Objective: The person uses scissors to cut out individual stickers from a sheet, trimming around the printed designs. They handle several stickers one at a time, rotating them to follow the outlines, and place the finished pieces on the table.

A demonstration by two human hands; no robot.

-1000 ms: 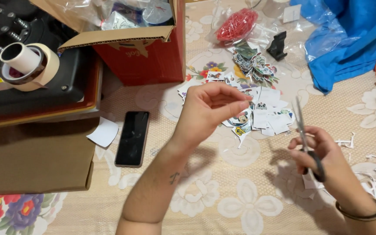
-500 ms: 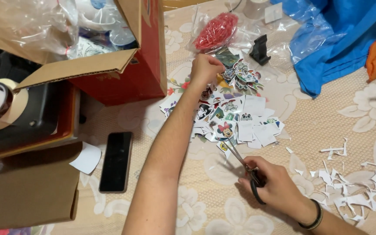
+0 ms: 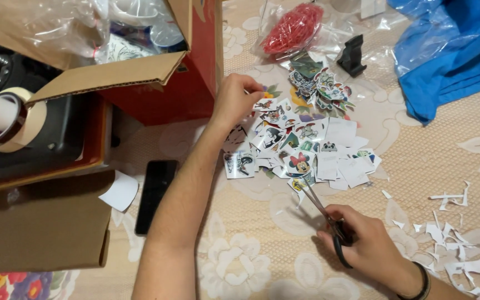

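Note:
My left hand (image 3: pixel 236 99) reaches forward onto the top left of a pile of small cut-out cartoon stickers (image 3: pixel 301 147), with its fingers curled on one sticker at the pile's edge. My right hand (image 3: pixel 362 241) rests low on the cloth and grips a pair of scissors (image 3: pixel 323 214) by the black handles. The blades point up and left toward the pile's near edge. A second, smaller heap of trimmed stickers (image 3: pixel 320 86) lies just beyond the pile.
A red cardboard box (image 3: pixel 156 83) with open flaps stands left of my left hand. A black phone (image 3: pixel 155 194) lies beside my forearm. Tape rolls (image 3: pixel 4 119) sit far left. Red rubber bands in a bag (image 3: pixel 293 28), a blue bag (image 3: pixel 451 55) and paper scraps (image 3: pixel 462 244) surround the pile.
My left hand has stretched forward from mid-air down onto the sticker pile. My right hand has dropped toward the cloth, and the scissors have swung from upright to pointing at the pile.

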